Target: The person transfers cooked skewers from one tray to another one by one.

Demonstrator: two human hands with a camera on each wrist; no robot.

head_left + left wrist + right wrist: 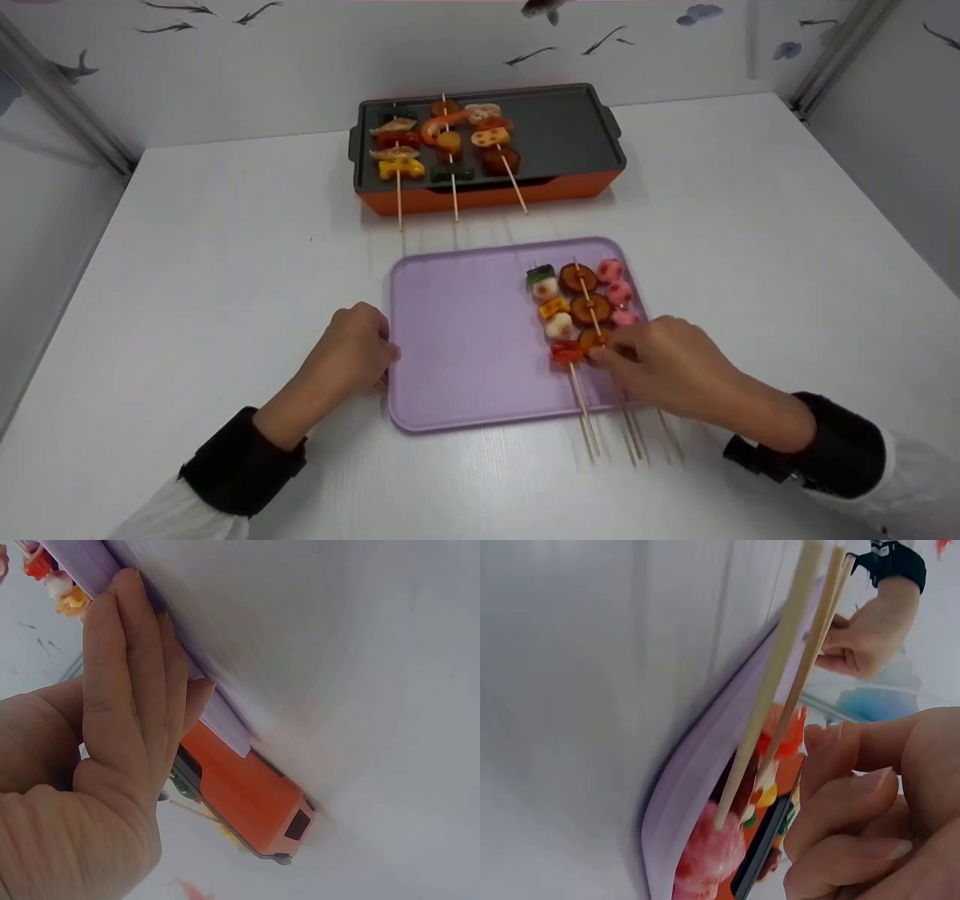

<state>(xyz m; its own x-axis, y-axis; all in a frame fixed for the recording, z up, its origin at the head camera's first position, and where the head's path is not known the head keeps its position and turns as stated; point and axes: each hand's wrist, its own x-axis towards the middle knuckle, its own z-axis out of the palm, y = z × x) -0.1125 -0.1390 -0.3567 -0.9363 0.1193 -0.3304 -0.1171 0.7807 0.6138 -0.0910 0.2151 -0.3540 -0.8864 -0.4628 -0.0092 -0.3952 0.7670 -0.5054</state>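
Note:
A lilac tray [465, 337] lies on the white table. My left hand [356, 345] grips its left edge, the thumb over the rim; in the left wrist view the fingers [142, 667] lie along its side. Three skewers rest on the tray's right part: a mixed one [553, 307], one with brown round slices [589, 309] and one with pink balls [619, 292]. My right hand [667, 367] is bent over the lower end of the brown-slice skewer, hiding part of its stick. In the right wrist view its curled fingers [847, 802] stand beside the sticks, with nothing visible between them.
Behind the tray stands an orange grill [480, 201] with a dark plate, three loaded skewers [448, 142] on its left part. Their sticks jut over its front edge toward the tray. The tray skewers' sticks [630, 431] overhang the tray's near edge. Patterned panels [375, 60] wall the table.

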